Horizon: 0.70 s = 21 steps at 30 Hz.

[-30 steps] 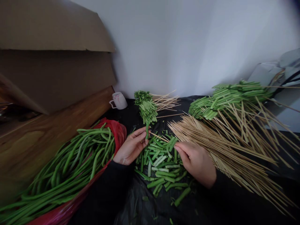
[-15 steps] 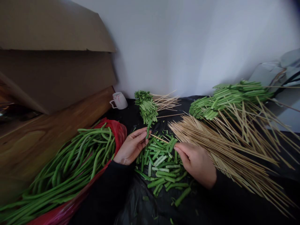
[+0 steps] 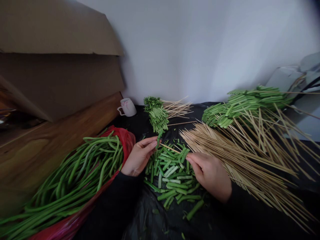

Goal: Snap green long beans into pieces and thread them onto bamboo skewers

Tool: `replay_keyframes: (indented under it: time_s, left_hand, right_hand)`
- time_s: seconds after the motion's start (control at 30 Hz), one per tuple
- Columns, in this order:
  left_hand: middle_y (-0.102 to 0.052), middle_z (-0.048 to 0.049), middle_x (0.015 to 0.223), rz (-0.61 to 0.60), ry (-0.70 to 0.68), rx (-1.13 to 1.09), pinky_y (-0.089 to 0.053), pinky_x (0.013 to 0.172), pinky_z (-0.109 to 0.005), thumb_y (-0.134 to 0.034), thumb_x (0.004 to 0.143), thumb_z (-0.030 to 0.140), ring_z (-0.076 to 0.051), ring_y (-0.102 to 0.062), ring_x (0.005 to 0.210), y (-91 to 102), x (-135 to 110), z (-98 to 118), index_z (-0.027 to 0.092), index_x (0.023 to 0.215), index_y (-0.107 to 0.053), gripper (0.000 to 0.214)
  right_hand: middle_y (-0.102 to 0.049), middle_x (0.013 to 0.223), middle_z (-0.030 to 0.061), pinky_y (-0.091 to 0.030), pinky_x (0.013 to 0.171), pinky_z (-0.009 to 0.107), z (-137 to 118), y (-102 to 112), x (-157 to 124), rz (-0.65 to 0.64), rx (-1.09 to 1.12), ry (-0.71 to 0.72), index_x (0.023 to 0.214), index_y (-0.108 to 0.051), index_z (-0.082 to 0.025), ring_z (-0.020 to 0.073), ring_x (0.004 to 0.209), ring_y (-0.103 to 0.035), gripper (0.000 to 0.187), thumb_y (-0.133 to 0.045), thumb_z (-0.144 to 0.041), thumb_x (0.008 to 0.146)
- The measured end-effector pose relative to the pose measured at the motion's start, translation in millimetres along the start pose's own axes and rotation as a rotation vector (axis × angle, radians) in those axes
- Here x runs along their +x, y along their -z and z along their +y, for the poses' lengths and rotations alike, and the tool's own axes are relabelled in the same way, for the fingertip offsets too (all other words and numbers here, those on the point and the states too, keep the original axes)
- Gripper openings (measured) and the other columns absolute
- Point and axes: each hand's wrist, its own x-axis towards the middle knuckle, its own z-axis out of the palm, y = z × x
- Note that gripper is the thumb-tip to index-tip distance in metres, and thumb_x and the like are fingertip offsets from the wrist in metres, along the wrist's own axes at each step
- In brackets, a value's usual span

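Note:
My left hand (image 3: 140, 154) is closed in a pinch on a short green bean piece (image 3: 158, 140), held nearly upright. From the right, a thin wooden skewer (image 3: 170, 147) meets this piece; whether its tip has gone in cannot be made out. The skewer's other end lies in the closed fingers of my right hand (image 3: 210, 173). Below both hands spreads a loose pile of cut bean pieces (image 3: 176, 184) on black plastic sheeting (image 3: 150, 221).
Long whole beans (image 3: 75, 176) fill a red bag (image 3: 128, 141) at left. Bare skewers (image 3: 240, 160) lie at right. Skewered beans (image 3: 158, 118) sit behind the pile, with more skewered beans (image 3: 250, 103) at back right. A white mug (image 3: 128, 107) stands near a cardboard box (image 3: 62, 80).
The bean piece in my left hand has tilted slightly, its top leaning more to the right. My right hand and the skewer stay almost where they were.

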Motion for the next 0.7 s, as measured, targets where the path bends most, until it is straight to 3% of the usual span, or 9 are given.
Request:
replay_keyframes:
  time_s: [0.37,0.57,0.7]
  left_hand:
    - [-0.073,-0.0024,0.081,0.010,-0.015,0.110,-0.048,0.071,-0.020,-0.090,0.056,0.024,-0.010,-0.062,0.073,-6.0,-3.8,-2.3,0.015,0.086,-0.078,0.035]
    - [-0.068,0.0011,0.075,0.009,-0.021,0.104,-0.047,0.064,-0.018,-0.088,0.060,0.026,-0.007,-0.060,0.068,-5.5,-3.9,-2.5,0.015,0.078,-0.075,0.025]
    - [-0.068,-0.0004,0.076,-0.009,-0.001,0.097,-0.049,0.070,-0.020,-0.089,0.058,0.026,-0.009,-0.061,0.071,-4.7,-4.2,-2.6,0.013,0.077,-0.075,0.027]
  right_hand:
    - [-0.071,0.085,0.0046,-0.041,0.071,0.028,-2.0,-4.1,-1.8,-0.007,-0.010,0.002,0.089,-0.068,-0.019,0.0188,0.079,-0.066,0.027,-0.042,-0.019,0.096]
    - [-0.072,0.086,0.0050,-0.041,0.072,0.027,-1.2,-3.8,-1.4,0.032,0.003,0.017,0.091,-0.068,-0.018,0.0182,0.080,-0.065,0.026,-0.042,-0.019,0.097]
    - [-0.071,0.084,0.0051,-0.041,0.072,0.027,-1.5,-4.4,-2.6,0.033,0.006,0.016,0.091,-0.067,-0.018,0.0183,0.080,-0.065,0.027,-0.041,-0.020,0.097]
